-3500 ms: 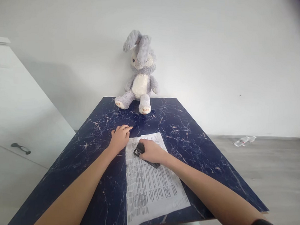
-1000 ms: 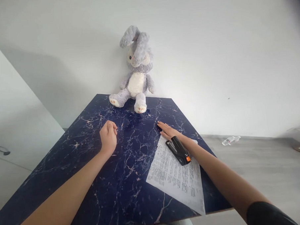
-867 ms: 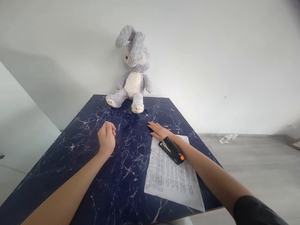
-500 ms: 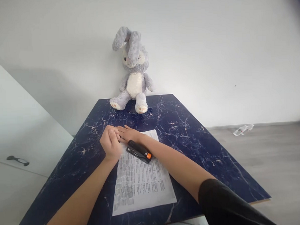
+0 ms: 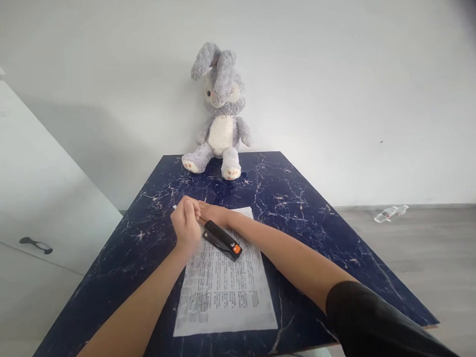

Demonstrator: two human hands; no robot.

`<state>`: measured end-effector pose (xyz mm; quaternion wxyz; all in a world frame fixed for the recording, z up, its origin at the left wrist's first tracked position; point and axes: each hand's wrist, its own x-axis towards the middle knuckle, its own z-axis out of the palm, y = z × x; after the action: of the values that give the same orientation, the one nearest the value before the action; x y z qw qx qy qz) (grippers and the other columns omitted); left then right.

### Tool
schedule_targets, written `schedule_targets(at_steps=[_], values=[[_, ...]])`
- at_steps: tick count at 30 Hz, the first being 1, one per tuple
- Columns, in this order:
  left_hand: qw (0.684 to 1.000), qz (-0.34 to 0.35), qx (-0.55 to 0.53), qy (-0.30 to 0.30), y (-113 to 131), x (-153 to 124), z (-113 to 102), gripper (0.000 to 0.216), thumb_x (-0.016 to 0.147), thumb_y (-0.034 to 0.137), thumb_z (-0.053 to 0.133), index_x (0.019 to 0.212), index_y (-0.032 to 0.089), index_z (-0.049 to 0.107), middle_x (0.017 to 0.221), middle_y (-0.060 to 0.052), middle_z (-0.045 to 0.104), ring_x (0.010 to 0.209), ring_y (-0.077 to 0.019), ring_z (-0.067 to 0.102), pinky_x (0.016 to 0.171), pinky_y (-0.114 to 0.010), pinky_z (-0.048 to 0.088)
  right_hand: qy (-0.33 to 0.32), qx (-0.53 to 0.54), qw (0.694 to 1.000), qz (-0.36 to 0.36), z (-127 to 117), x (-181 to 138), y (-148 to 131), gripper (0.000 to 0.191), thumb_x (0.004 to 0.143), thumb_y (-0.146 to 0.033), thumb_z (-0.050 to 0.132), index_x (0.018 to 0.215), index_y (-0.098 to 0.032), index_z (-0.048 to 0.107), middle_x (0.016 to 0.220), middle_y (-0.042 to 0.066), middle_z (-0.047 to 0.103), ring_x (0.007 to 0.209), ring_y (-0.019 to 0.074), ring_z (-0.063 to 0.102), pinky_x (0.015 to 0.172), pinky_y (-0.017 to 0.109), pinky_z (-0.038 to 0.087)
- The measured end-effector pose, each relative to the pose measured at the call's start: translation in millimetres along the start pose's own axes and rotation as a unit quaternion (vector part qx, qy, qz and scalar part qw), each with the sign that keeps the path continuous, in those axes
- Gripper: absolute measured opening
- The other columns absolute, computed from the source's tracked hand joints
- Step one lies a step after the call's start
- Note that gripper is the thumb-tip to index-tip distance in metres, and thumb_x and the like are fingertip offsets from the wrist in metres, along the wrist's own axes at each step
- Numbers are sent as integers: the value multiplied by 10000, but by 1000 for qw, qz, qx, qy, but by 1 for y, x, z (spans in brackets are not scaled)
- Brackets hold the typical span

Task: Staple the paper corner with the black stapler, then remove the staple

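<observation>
A printed sheet of paper (image 5: 227,300) lies on the dark blue marbled table, and a small white corner pokes out left of my left hand (image 5: 186,223). That hand is closed in a fist at the sheet's upper left; whatever is inside its fingers is hidden. My right hand (image 5: 215,213) reaches across the top of the sheet and meets the left one, its fingertips hidden behind the fist. Just in front of my right wrist, a black stapler (image 5: 224,241) with an orange end rests slanted on the paper.
A grey plush rabbit (image 5: 221,113) sits at the far end of the table (image 5: 304,239), against the white wall. On the left stands a white cabinet (image 5: 37,182) with a dark handle (image 5: 36,245). A clear plastic item (image 5: 390,213) lies on the floor at right.
The whole view has shifted slightly, so things sit further right. My right fingers, seen stretched out before, are now more hidden behind my left fist. A white paper corner now shows beyond it.
</observation>
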<state>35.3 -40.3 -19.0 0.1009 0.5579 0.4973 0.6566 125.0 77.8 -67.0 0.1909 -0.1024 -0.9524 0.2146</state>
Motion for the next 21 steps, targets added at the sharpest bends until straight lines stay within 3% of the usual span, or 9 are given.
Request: schedule_targets(at_steps=[3, 5, 7, 9, 11, 13, 14, 17, 21], values=[[993, -66, 12, -99, -16, -2, 9, 422, 1036, 348, 395, 653, 208, 504, 589, 13, 482, 560, -144, 467, 592, -279, 368, 6, 53, 999, -5, -14, -9, 6, 449, 906, -165, 613, 1353, -130, 593, 1533, 141, 507, 1463, 241, 407, 1227, 400, 316], [981, -104, 38, -156, -26, -2, 14, 406, 1005, 345, 412, 635, 208, 507, 590, 7, 504, 569, -152, 483, 587, -283, 357, 100, 96, 988, 64, -26, -17, 5, 431, 884, -152, 596, 1314, -138, 623, 1450, 137, 582, 1376, 240, 504, 1179, 399, 381], [971, -128, 62, -194, -33, -3, 17, 383, 984, 359, 417, 651, 205, 529, 624, -3, 549, 608, -167, 518, 608, -288, 363, 219, 143, 950, 170, -38, -32, -4, 341, 937, -185, 502, 1238, -150, 658, 1282, 130, 671, 1206, 237, 613, 1085, 421, 464], [966, -136, 70, -208, -35, -4, 19, 380, 979, 378, 403, 675, 203, 551, 653, -10, 576, 644, -178, 539, 640, -295, 374, 271, 163, 920, 232, -50, -58, -23, 355, 1018, -255, 370, 1187, -152, 665, 1156, 129, 691, 1067, 237, 646, 978, 436, 519], [966, -138, 67, -208, -35, -6, 20, 384, 976, 375, 387, 674, 204, 551, 661, -10, 573, 661, -180, 542, 657, -298, 379, 228, 203, 927, 219, -59, -90, -50, 376, 1059, -379, 380, 1175, -167, 668, 1154, 119, 677, 1057, 243, 636, 931, 416, 533], [966, -145, 58, -205, -32, -10, 22, 378, 972, 357, 383, 666, 205, 544, 664, -8, 567, 666, -176, 542, 658, -296, 382, 86, 260, 949, 159, -65, -120, -78, 395, 1031, -457, 513, 1320, -209, 618, 1281, 107, 640, 1144, 254, 607, 969, 406, 514], [966, -151, 52, -202, -31, -11, 23, 376, 971, 350, 382, 663, 206, 542, 666, -7, 567, 665, -174, 543, 656, -293, 386, 36, 266, 952, 149, -67, -133, -90, 503, 975, -456, 637, 1419, -238, 550, 1366, 107, 602, 1190, 262, 588, 981, 402, 509], [967, -177, 24, -183, -26, -15, 26, 375, 962, 350, 387, 662, 203, 557, 666, -10, 583, 646, -165, 554, 641, -283, 409, 5, 304, 938, 165, -70, -155, -104, 603, 965, -415, 674, 1509, -257, 467, 1435, 116, 563, 1192, 253, 588, 995, 412, 505], [960, -233, -20, -157, -26, -11, 25, 339, 897, 342, 451, 638, 186, 606, 660, -27, 632, 618, -158, 592, 612, -265, 448, -26, 340, 922, 181, -77, -162, -92, 523, 988, -389, 647, 1472, -231, 531, 1324, 114, 644, 1021, 213, 643, 903, 392, 540]])
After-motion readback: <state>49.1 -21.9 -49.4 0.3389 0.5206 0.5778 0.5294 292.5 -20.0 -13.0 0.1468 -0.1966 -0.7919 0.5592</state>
